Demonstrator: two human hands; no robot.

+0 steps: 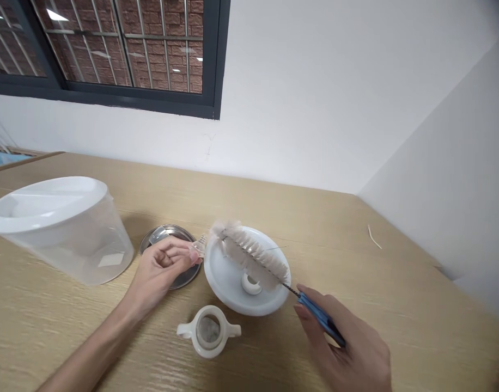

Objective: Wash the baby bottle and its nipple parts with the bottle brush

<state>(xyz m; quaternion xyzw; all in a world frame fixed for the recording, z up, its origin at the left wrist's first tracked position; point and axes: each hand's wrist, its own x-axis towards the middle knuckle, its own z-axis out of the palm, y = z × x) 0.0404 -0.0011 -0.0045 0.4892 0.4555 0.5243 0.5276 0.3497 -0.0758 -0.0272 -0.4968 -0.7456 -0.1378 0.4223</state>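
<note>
The right hand [347, 340] grips a blue-handled bottle brush [251, 256] above the round white lid [223, 280], while the left hand [162, 269] pinches a small clear piece [199, 246]

A clear plastic tub [70, 245] with a white lid [45, 198] stands at the left of the light wood-grain table [356, 316], just beside a round steel dish [180, 231]. A white round dish [217, 277] with a raised central socket [250, 284] sits near it, and a white two-handled cup [208, 340] stands nearer the table's front edge, with something grey inside. A pale sliver [374, 237] lies toward the right. Above the table, a white wall [315, 109] meets another in a corner. A dark-framed window [131, 103] shows metal bars [145, 46] and red brickwork [163, 60] outside.
</note>
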